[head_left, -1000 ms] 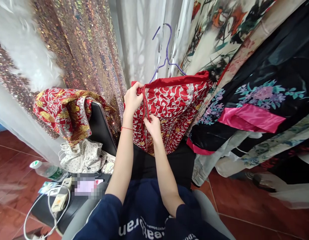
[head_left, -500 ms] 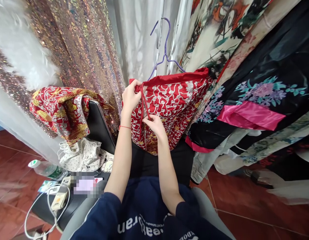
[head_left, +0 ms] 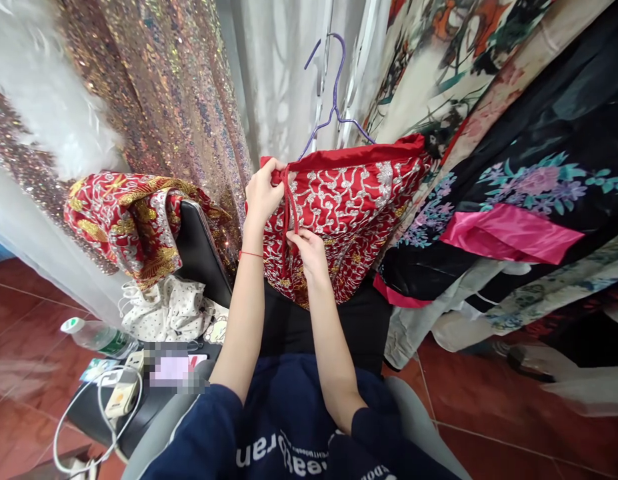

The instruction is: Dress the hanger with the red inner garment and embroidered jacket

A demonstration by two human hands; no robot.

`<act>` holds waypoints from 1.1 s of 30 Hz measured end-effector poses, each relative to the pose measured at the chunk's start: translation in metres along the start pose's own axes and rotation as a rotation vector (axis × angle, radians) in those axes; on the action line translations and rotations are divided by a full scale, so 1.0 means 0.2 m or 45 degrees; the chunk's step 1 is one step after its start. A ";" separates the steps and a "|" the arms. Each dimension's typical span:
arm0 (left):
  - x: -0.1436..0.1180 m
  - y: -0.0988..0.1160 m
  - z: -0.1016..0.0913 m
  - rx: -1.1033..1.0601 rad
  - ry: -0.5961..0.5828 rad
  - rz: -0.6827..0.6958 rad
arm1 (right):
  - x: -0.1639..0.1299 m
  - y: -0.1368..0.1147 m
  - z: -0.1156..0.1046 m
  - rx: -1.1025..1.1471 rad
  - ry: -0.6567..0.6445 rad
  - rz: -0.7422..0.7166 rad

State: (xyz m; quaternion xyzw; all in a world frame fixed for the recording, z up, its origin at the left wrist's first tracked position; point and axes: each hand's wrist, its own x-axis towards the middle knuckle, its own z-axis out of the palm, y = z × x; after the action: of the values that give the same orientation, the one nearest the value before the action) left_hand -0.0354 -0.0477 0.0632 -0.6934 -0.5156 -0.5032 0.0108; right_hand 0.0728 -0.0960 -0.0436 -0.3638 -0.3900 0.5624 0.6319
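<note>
A red garment (head_left: pixel 343 197) with silver and gold embroidery hangs in front of me, its plain red band along the top edge. Out of that top rises a purple wire hanger (head_left: pixel 335 100), its hook free. My left hand (head_left: pixel 265 192) is closed on the band's left corner, thumb on top. Thin red cords (head_left: pixel 287 213) drop from beside that thumb. Lower down, my right hand (head_left: pixel 309 252) pinches the cords between thumb and fingertips. The garment's lower part rests against a black seat (head_left: pixel 289 331).
At left, another red embroidered garment (head_left: pixel 123 220) drapes over a black chair back (head_left: pixel 203 240). A plastic bottle (head_left: pixel 101 335), white cable (head_left: pixel 59 433) and dotted white cloth (head_left: pixel 166 310) lie nearby. Sequined fabric (head_left: pixel 173 80) hangs behind; a black floral garment (head_left: pixel 529 180) hangs at right.
My right hand has shifted slightly left along the cords, its fingers drawn closer together. The left hand keeps its hold on the band. The whole view has moved a little.
</note>
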 end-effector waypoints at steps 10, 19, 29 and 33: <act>0.00 0.00 0.02 0.012 0.029 -0.023 | -0.04 0.00 0.03 0.070 -0.033 -0.078; -0.15 -0.11 -0.04 0.015 0.200 0.085 | -0.04 0.03 0.05 0.085 -0.055 0.103; -0.73 -0.29 0.22 0.030 -0.043 -0.346 | -0.03 0.06 0.08 0.095 -0.039 0.071; -0.69 -0.26 0.24 0.102 -0.071 -0.355 | -0.02 0.07 0.13 0.194 0.065 0.092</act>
State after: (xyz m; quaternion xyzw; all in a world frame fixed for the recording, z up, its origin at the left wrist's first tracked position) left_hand -0.0347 -0.0940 -0.0841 -0.6277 -0.6268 -0.4594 -0.0458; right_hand 0.0430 -0.0988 -0.0464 -0.3429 -0.3164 0.6034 0.6467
